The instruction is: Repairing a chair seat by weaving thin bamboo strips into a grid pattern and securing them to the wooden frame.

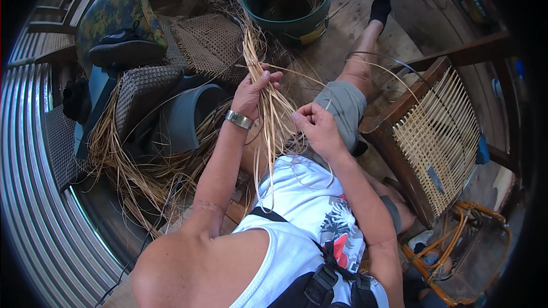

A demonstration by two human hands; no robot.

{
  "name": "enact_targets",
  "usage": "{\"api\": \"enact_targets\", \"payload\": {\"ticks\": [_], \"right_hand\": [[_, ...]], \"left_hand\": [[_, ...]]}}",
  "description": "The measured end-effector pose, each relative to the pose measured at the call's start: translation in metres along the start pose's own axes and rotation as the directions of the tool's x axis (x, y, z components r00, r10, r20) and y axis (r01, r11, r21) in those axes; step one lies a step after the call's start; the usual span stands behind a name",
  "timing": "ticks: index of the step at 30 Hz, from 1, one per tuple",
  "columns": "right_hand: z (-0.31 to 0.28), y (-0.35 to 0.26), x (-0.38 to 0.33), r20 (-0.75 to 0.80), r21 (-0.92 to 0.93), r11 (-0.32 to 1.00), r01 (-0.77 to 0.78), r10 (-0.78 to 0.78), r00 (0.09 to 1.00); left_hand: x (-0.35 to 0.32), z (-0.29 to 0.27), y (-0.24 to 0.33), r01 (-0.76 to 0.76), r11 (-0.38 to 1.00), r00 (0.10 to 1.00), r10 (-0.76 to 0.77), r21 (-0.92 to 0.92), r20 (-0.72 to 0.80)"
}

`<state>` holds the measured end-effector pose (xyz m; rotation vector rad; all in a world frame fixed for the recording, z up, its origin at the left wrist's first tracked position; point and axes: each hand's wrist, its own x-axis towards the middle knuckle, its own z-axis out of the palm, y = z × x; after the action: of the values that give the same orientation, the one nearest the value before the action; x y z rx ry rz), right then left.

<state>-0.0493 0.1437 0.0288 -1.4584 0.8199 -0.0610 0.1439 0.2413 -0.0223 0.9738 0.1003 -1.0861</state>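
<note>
A loose bundle of pale cane strands (273,108) hangs over my lap, its far end reaching toward the bucket. My left hand (251,92), with a metal watch on the wrist, is closed around the bundle at its middle. Just right of the strands, my right hand (321,128) is closed in a pinch, thumb against fingers; whatever is between the fingertips is too fine to make out. To the right stands a dark wooden chair frame (394,185) with a partly woven cane seat (425,179). Lengthwise strands fill its far part, and an open weave covers the near part.
A dark green bucket (319,8) with coiled cane inside stands ahead. On the left lie more cane strands (123,174), a blue-grey plastic container (197,114), woven cane sheets (208,40) and a shoe (127,51). An orange-brown framed piece (451,296) sits lower right. Corrugated metal (34,194) lines the left.
</note>
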Motion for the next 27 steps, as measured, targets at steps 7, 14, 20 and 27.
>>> {"api": "enact_targets", "payload": {"ticks": [7,14,20,27], "right_hand": [[-0.047,-0.034,-0.047,0.357,0.694,0.682,-0.230,-0.049,0.933],[-0.199,-0.029,-0.163,-0.184,0.791,0.556,0.253,-0.179,0.967],[-0.485,0.060,-0.347,-0.951,0.262,0.472,0.842,-0.021,0.309],[-0.523,0.064,-0.382,-0.954,0.071,0.528,0.846,-0.211,0.212]], "left_hand": [[0.048,-0.065,-0.015,0.060,0.917,0.968,-0.150,-0.394,-0.202],[0.071,-0.119,0.000,-0.011,0.963,0.947,-0.076,-0.269,-0.311],[0.075,-0.135,0.016,-0.068,0.986,0.923,0.005,-0.150,-0.385],[0.033,-0.132,0.034,0.113,0.736,0.919,0.178,0.668,-0.352]]}}
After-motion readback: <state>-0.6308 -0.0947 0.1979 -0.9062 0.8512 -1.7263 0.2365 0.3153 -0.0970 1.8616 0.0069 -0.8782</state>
